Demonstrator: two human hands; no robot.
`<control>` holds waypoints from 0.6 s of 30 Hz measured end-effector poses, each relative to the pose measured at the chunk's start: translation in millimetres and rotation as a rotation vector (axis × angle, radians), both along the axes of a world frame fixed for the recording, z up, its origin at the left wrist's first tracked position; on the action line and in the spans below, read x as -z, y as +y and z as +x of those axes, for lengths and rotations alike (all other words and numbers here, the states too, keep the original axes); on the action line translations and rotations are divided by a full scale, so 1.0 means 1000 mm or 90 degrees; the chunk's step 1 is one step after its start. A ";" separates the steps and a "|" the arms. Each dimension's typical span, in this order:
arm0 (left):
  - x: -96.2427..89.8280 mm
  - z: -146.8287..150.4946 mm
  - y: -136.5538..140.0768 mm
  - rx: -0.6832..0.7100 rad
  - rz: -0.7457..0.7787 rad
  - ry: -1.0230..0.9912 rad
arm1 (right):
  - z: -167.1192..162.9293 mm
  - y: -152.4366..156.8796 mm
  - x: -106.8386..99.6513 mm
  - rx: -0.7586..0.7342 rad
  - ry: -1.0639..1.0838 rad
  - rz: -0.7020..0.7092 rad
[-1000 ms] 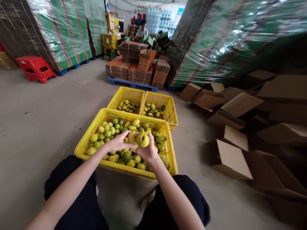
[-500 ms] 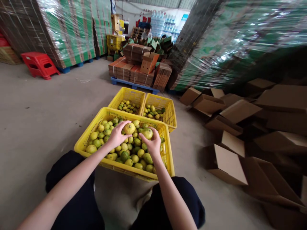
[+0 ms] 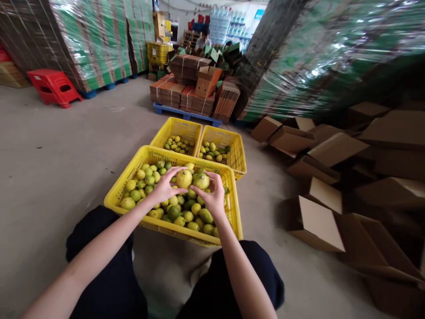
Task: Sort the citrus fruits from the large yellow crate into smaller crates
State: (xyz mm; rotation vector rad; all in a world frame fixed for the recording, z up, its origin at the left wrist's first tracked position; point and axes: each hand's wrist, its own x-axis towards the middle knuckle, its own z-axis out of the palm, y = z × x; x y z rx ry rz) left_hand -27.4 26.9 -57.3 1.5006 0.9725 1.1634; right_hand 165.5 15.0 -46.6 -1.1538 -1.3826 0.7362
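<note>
My left hand [image 3: 168,185] grips a yellow lemon [image 3: 183,179] between thumb and fingers. In my right hand [image 3: 212,192] is a greener lemon [image 3: 201,180], held with its end turned toward me. The two fruits are side by side, nearly touching, above a large yellow crate [image 3: 156,225] between my knees. Many loose yellow and green lemons [image 3: 173,212] fill the bottom of that crate; some are hidden behind my hands.
Two smaller yellow crates, one left [image 3: 181,126] and one right [image 3: 237,153], hold some lemons beyond the large one. Open cardboard boxes [image 3: 320,221] are heaped at right. Flattened cartons [image 3: 195,99] sit on a blue pallet [image 3: 186,116]. A red stool [image 3: 55,86] stands at left; a person [image 3: 200,43] is far back.
My hands have drawn closer together, bringing the two lemons side by side. The right-hand lemon has turned so its end faces me more. The camera view has shifted slightly.
</note>
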 end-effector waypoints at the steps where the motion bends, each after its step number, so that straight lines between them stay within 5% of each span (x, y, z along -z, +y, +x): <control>1: -0.002 0.001 -0.001 0.014 -0.075 -0.050 | 0.000 0.000 -0.002 -0.020 0.059 -0.058; 5: -0.008 0.007 -0.005 0.065 -0.379 -0.277 | -0.003 -0.003 -0.007 -0.036 0.273 -0.256; 9: -0.013 0.013 -0.008 0.082 -0.562 -0.455 | -0.006 -0.002 -0.008 -0.069 0.405 -0.335; 14: -0.023 0.015 -0.008 0.030 -0.595 -0.587 | -0.005 0.002 -0.010 -0.187 0.525 -0.404; 18: -0.024 0.021 -0.004 -0.157 -0.603 -0.644 | -0.011 -0.001 -0.007 -0.226 0.473 -0.409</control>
